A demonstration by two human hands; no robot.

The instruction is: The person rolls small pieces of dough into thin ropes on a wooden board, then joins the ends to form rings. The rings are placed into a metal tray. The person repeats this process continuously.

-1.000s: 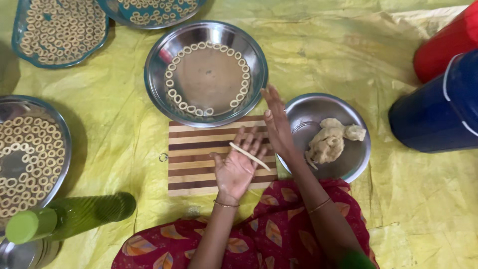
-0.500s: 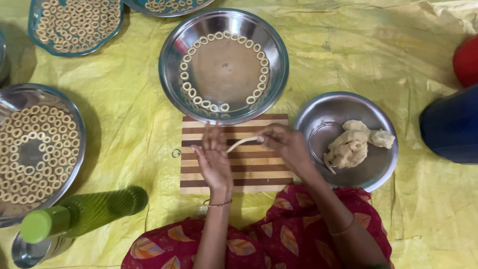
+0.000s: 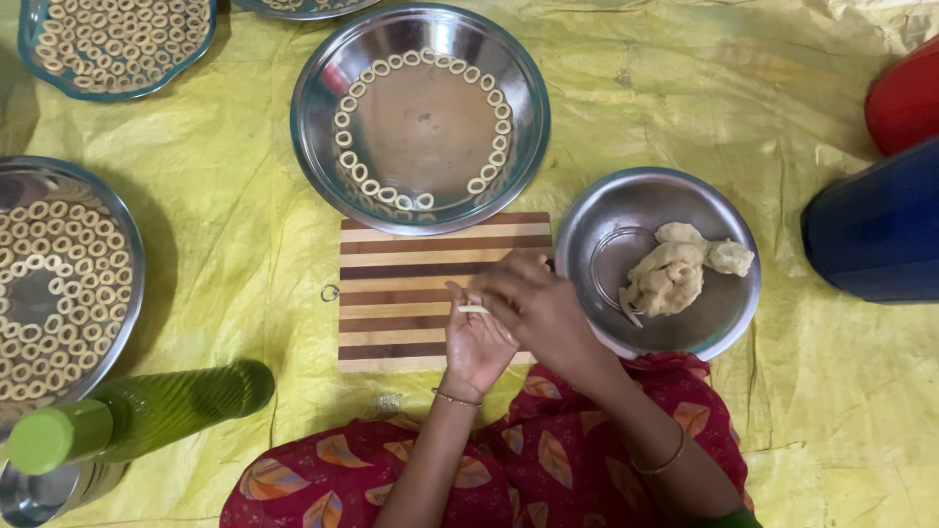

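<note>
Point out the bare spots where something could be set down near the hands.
Bare yellow sheet lies between the striped board, the left plate and the green bottle. More lies above the dough bowl. The board's right side is crowded by both hands.

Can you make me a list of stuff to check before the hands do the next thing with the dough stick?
1. Dough strip held between both hands: ok, one end peeks out between the left hand and right hand.
2. Hands over the striped cutting board: ok.
3. Room left in the big steel plate: ok, the dough rings only line its edge, the middle is bare.
4. More dough ready: ok, a dough lump sits in the small steel bowl.
5. Strip's full length and thickness: cannot tell, the hands cover most of it.
6. Green bottle out of the way: ok, it lies left of the board.
</note>
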